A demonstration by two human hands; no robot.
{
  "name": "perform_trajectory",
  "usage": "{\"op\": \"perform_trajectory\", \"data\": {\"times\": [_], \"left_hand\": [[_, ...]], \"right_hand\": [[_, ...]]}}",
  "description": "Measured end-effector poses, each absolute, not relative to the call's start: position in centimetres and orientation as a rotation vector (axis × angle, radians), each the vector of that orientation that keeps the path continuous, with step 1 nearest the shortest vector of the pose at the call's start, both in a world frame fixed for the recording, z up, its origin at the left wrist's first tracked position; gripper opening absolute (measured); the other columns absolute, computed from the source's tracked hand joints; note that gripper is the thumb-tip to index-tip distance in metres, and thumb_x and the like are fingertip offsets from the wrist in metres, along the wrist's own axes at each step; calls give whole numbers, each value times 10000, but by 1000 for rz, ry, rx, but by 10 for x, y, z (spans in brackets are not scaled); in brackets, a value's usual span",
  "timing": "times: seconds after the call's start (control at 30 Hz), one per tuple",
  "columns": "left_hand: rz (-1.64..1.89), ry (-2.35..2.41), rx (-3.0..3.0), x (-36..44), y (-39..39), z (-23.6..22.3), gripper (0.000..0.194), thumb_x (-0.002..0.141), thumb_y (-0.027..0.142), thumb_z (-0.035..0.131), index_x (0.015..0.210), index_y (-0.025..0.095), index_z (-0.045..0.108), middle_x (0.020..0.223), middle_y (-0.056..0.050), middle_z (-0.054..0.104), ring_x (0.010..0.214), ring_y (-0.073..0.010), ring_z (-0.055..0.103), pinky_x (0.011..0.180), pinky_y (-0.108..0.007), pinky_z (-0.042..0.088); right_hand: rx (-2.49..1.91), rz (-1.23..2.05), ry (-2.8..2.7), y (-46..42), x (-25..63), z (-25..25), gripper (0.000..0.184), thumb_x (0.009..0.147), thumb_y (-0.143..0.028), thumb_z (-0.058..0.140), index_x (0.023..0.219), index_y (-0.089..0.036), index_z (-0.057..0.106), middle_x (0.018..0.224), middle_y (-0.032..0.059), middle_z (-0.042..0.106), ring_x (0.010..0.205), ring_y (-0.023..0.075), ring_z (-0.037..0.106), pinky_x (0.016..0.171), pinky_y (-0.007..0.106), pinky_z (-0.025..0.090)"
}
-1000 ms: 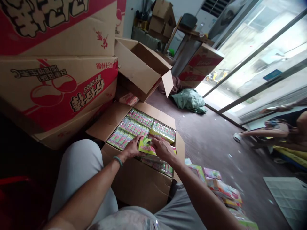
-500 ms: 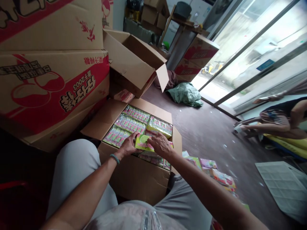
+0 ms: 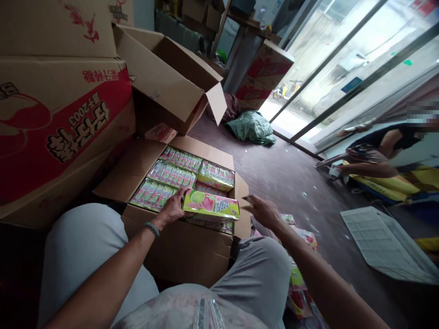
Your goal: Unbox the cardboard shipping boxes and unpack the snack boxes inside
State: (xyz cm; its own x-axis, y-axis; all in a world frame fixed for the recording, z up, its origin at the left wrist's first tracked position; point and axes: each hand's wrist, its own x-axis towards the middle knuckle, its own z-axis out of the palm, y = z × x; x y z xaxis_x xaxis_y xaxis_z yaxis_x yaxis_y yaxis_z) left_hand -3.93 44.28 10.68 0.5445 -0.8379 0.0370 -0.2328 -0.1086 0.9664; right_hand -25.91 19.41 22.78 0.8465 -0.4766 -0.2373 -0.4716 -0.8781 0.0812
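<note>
My left hand (image 3: 173, 206) grips the left end of a green and pink printed candy box (image 3: 211, 205), which is held over the open carton (image 3: 185, 246). Past the box's right end, my right hand (image 3: 263, 210) is in the air with its fingers apart and nothing in them. Inside the carton lie rows of similar packs (image 3: 173, 173) with clear tops, and another pack (image 3: 216, 175) fills the far right corner. Below the held box, part of the carton's contents is hidden.
Large printed cartons (image 3: 65, 123) are stacked at the left. An open carton (image 3: 171, 77) tilts behind mine. Colourful flat packs (image 3: 298, 274) lie on the floor beside my right knee. A green bag (image 3: 252, 128) lies farther off. Another person (image 3: 373, 151) sits bent over at the right, near a pale panel (image 3: 387, 242).
My right hand has let go of the candy box and moved right, with its fingers spread. My left hand keeps hold of the box. The camera view has turned slightly right.
</note>
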Motion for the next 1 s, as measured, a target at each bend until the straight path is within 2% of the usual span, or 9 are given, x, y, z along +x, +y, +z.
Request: {"op": "perform_trajectory", "data": {"times": [0.1,0.2,0.33,0.5,0.63,0.73,0.83,0.9,1.0], "left_hand": [[-763,-892,1623,-41,444,112,847,582,357,782,1326,231,398,1275,-95,530,1060,-235,593,868,-329,523],[-800,-819,1660,-42,446,113,930,601,441,758,1395,257,309,1332,-106,496,1169,-269,545,923,-372,503],[-687,-873,1896,-38,446,98,990,639,557,695,1447,262,204,1393,-126,436,1293,-309,426,986,-441,452],[-361,-1169,2223,-42,427,86,648,784,578,535,1242,120,503,1236,-166,529,1153,-319,495,987,-442,422],[-296,-1470,2357,-54,381,87,511,884,544,391,999,99,616,1036,-177,580,1033,-312,505,910,-416,430],[-410,-1600,2451,-66,347,82,549,887,568,365,968,104,648,1049,-197,590,1068,-330,491,924,-454,391],[-600,-1599,2461,-80,334,73,556,863,594,401,1108,161,649,1149,-174,606,1178,-328,467,1018,-498,294],[-757,-1519,2508,-86,333,66,591,832,617,431,1160,173,642,1106,-161,643,1106,-325,535,989,-487,330],[-633,-1550,2501,-91,334,62,605,826,570,438,1195,131,632,1155,-163,632,1146,-330,519,1022,-476,323]], "right_hand": [[3159,-416,-468,243,-217,216,772,664,-534,733,1270,-141,460,931,78,683,813,223,628,639,249,350],[3114,-445,-454,264,-189,204,620,667,-428,742,1165,-130,523,838,46,671,750,189,623,640,238,352],[3029,-355,-719,240,-215,210,557,710,-482,691,1146,-173,534,851,49,670,764,187,621,651,243,364],[2659,-202,-1298,189,-310,255,578,815,-533,594,1216,-129,488,908,135,666,803,250,631,661,291,372],[2419,-186,-1478,165,-362,265,695,831,-537,590,1337,-101,400,996,186,660,878,313,627,720,361,399],[2497,-85,-1476,180,-368,249,575,902,-476,503,1344,-116,425,1042,180,657,903,296,631,741,356,415],[2729,-10,-1382,214,-359,219,352,917,-351,500,1220,-182,558,1031,114,677,897,246,640,751,313,425],[2826,88,-1344,231,-353,188,298,918,-285,499,1191,-201,585,1081,96,673,903,221,645,789,305,430],[2881,235,-1239,235,-344,137,270,912,-231,499,1162,-215,601,1067,64,685,894,208,660,833,311,435]]}}
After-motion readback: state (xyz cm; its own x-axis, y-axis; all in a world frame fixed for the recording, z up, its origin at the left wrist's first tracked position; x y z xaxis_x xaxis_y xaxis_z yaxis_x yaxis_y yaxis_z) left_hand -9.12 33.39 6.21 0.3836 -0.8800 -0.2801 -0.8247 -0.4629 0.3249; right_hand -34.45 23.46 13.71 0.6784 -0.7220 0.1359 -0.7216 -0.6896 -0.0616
